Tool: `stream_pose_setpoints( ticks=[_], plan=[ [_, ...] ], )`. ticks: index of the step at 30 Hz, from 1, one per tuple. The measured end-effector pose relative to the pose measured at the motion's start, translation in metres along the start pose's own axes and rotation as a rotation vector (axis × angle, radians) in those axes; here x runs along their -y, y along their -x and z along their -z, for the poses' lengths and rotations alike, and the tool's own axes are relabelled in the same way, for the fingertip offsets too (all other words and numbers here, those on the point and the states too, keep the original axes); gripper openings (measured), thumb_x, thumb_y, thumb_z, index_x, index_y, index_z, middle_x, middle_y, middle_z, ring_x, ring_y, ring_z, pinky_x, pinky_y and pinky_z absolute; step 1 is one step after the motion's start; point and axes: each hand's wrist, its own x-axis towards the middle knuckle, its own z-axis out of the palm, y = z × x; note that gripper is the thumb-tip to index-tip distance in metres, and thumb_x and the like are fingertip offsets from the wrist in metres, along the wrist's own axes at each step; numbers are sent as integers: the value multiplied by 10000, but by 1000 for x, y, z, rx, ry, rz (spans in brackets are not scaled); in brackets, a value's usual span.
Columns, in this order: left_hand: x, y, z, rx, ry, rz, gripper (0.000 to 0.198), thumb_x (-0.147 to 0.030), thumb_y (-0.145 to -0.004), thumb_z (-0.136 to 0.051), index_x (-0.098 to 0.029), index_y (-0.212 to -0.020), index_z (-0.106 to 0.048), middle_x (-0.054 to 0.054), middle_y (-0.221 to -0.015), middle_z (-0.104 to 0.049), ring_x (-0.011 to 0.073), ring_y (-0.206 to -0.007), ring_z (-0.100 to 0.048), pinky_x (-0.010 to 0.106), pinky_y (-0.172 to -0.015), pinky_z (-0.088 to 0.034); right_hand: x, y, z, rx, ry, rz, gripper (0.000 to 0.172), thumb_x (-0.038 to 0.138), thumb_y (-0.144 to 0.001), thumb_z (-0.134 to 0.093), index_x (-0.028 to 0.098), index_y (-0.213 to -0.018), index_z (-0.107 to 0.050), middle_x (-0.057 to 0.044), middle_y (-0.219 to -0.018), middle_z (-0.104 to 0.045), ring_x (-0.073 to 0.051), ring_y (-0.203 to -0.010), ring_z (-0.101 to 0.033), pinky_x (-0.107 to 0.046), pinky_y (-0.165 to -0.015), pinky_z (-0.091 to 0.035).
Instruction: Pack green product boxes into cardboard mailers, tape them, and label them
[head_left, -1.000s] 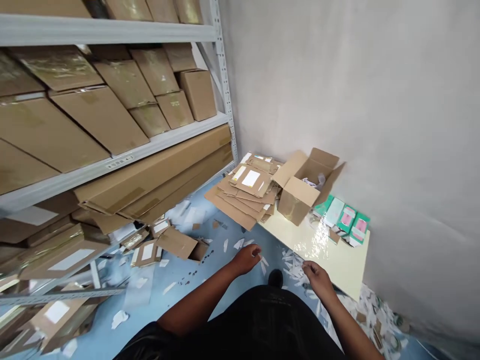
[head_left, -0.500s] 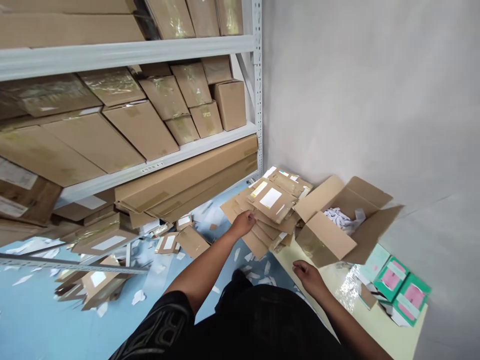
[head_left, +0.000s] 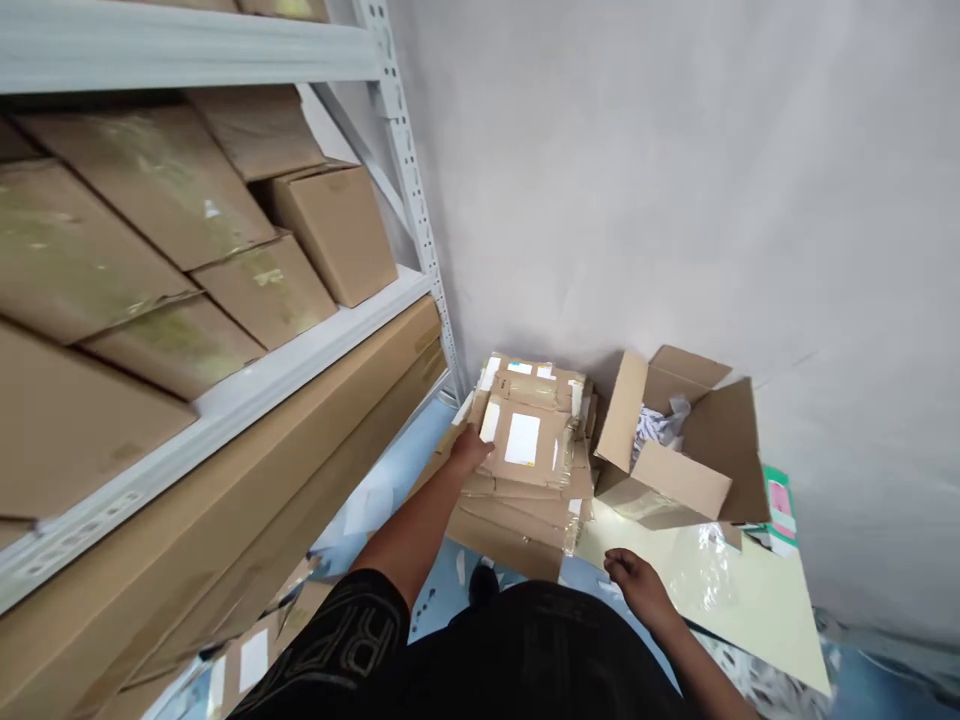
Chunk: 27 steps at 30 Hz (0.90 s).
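Observation:
My left hand (head_left: pixel 469 448) reaches forward and grips the left edge of a stack of flattened cardboard boxes (head_left: pixel 525 455) with white labels, piled at the wall end of a cream board (head_left: pixel 697 590). My right hand (head_left: pixel 628 577) hovers low near the board's front edge, fingers loosely curled, nothing visible in it. An open cardboard box (head_left: pixel 667 450) holding crumpled white paper stands just right of the stack.
A metal shelf rack (head_left: pixel 285 360) loaded with brown cartons fills the left side. A grey wall (head_left: pixel 675 180) rises behind the stack. Green and pink small boxes (head_left: pixel 780 500) peek out behind the open box. Paper scraps litter the blue floor (head_left: pixel 390 490).
I have stepped closer to the stack. My left hand went from hovering low over the floor to the stack's left edge and now grips it. My right hand stayed low.

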Motion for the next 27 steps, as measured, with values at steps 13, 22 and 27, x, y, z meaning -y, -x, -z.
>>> stream_pose_setpoints(
  ticks=[13,22,27],
  plan=[
    [-50,114,86,64,162,-572,332,-441,-863,-629,-189,-1076,-667,10,-966,-740,222,-896,-681,303,-796,-535,2,47,3,-93,-15,30,397,589,-827,-585,239,-918,-749,-41,-840,-763,-278,-817,-704,-379,-796,-529],
    [-142,249,60,-143,-4,-901,291,-474,-893,-652,-216,-1024,-686,33,-1038,-740,217,-954,-686,302,-857,-542,-72,126,74,-175,-133,127,388,590,-863,-597,236,-942,-733,-62,-970,-786,-308,-982,-720,-408,-912,-538],
    [-206,325,-27,-5,4,-1035,284,-445,-900,-666,-210,-1057,-698,57,-1054,-757,221,-949,-707,313,-868,-561,-145,190,139,-429,-351,100,469,572,-857,-639,228,-1172,-686,-114,-1150,-766,-318,-1125,-701,-463,-1013,-529]
  ],
)
